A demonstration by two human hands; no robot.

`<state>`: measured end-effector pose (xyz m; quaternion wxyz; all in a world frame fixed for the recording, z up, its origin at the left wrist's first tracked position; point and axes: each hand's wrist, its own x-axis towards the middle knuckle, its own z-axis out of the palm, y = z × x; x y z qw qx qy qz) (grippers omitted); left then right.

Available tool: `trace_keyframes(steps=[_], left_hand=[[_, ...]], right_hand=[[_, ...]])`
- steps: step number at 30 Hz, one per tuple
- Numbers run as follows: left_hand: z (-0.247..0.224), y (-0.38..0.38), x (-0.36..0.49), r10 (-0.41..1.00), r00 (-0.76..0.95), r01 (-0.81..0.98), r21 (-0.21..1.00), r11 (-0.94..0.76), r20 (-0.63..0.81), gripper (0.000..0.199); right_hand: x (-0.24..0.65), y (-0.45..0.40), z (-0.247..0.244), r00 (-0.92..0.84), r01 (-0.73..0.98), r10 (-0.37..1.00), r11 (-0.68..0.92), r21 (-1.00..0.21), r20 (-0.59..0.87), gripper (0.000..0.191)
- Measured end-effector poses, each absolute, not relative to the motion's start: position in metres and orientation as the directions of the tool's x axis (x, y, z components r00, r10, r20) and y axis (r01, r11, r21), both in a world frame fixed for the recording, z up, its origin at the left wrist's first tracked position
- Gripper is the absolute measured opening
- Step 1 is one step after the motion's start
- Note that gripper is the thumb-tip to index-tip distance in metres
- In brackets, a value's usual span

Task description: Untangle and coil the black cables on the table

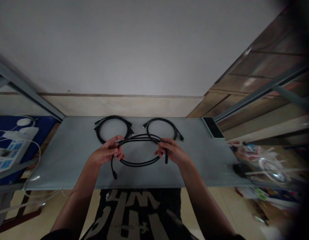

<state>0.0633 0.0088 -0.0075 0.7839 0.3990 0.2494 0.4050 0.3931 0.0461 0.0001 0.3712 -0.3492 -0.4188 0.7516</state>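
A black cable (140, 164) is coiled into a wide loop between my two hands, above the grey shelf. My left hand (109, 150) pinches the loop's left side, where one connector end hangs down below the fingers. On the loop's right side my right hand (171, 150) is closed, and the other plug end dangles just under it. Behind the loop, a coiled black cable (100, 128) lies at the left with its connector ends sticking out. Another coiled black cable (173, 124) lies at the right, partly hidden by the held loop.
The grey metal shelf (69, 150) ends at a white wall (124, 60). A phone-like device with a dark face (212, 127) lies at the back right. At far left stands a white power strip (13, 150) with cords. Blurred clutter and a white cable coil (274, 170) are at right.
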Motion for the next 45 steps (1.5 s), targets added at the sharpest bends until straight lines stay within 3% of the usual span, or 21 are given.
trace_keyframes(steps=[4,6,8,11,15,17,19,23,24,26,28,31,32,35,38,42,43,45], left_hand=[[-0.024,0.008,0.066,0.836,0.538,-0.435,0.814,0.386,-0.109,0.065],[-0.029,0.009,0.073,0.810,0.563,-0.359,0.835,0.418,-0.163,0.048],[-0.029,0.008,0.081,0.813,0.549,-0.329,0.844,0.423,-0.193,0.029],[-0.026,0.005,0.089,0.860,0.473,-0.431,0.801,0.416,-0.192,0.038],[-0.019,0.002,0.086,0.896,0.399,-0.580,0.703,0.412,-0.195,0.024],[-0.016,0.003,0.085,0.932,0.313,-0.631,0.692,0.350,-0.185,0.043],[-0.013,0.001,0.086,0.956,0.231,-0.639,0.713,0.290,-0.182,0.063],[-0.011,-0.008,0.095,0.947,0.240,-0.577,0.754,0.315,-0.212,0.076],[-0.011,-0.011,0.097,0.945,0.248,-0.567,0.759,0.321,-0.214,0.078],[-0.011,-0.013,0.099,0.947,0.237,-0.551,0.773,0.316,-0.218,0.077],[-0.013,-0.014,0.098,0.943,0.220,-0.502,0.799,0.330,-0.251,0.065],[-0.014,-0.012,0.094,0.921,0.227,-0.323,0.868,0.377,-0.316,0.029],[-0.015,-0.011,0.093,0.921,0.230,-0.263,0.890,0.371,-0.316,0.026],[-0.014,-0.011,0.087,0.934,0.242,-0.209,0.925,0.316,-0.264,0.047],[-0.012,-0.014,0.079,0.923,0.287,-0.209,0.924,0.322,-0.257,0.050],[-0.007,-0.018,0.073,0.904,0.345,-0.272,0.895,0.354,-0.252,0.024],[-0.005,-0.018,0.073,0.903,0.349,-0.296,0.885,0.361,-0.252,0.027],[-0.003,-0.017,0.074,0.900,0.358,-0.316,0.874,0.369,-0.251,0.051]], right_hand=[[0.385,0.040,-0.007,-0.409,-0.533,0.884,-0.433,-0.726,-0.227,0.031],[0.383,0.036,-0.010,-0.390,-0.573,0.890,-0.436,-0.694,-0.236,0.023],[0.385,0.032,-0.011,-0.388,-0.532,0.890,-0.428,-0.730,-0.239,0.019],[0.395,0.025,-0.010,-0.445,-0.342,0.868,-0.392,-0.854,-0.220,0.021],[0.408,0.021,-0.012,-0.521,-0.145,0.826,-0.333,-0.932,-0.214,0.024],[0.412,0.020,-0.016,-0.507,-0.181,0.835,-0.346,-0.921,-0.214,0.016],[0.413,0.020,-0.020,-0.494,-0.263,0.841,-0.387,-0.884,-0.221,0.021],[0.411,0.020,-0.020,-0.542,-0.309,0.812,-0.433,-0.847,-0.218,0.057],[0.410,0.020,-0.019,-0.552,-0.273,0.804,-0.423,-0.864,-0.219,0.057],[0.407,0.023,-0.017,-0.531,-0.151,0.815,-0.359,-0.921,-0.230,0.036],[0.403,0.025,-0.017,-0.451,-0.043,0.863,-0.277,-0.960,-0.229,0.021],[0.397,0.025,-0.017,-0.370,-0.069,0.894,-0.300,-0.951,-0.255,0.031],[0.395,0.024,-0.017,-0.381,-0.119,0.882,-0.345,-0.931,-0.278,0.031],[0.396,0.019,-0.012,-0.450,-0.259,0.846,-0.430,-0.865,-0.286,0.026],[0.404,0.017,-0.007,-0.431,-0.322,0.877,-0.367,-0.873,-0.210,0.020],[0.415,0.021,0.001,-0.446,-0.256,0.869,-0.353,-0.900,-0.214,0.045],[0.415,0.023,0.002,-0.426,-0.258,0.878,-0.349,-0.901,-0.218,0.056],[0.411,0.027,0.004,-0.346,-0.303,0.916,-0.313,-0.900,-0.202,0.072]])
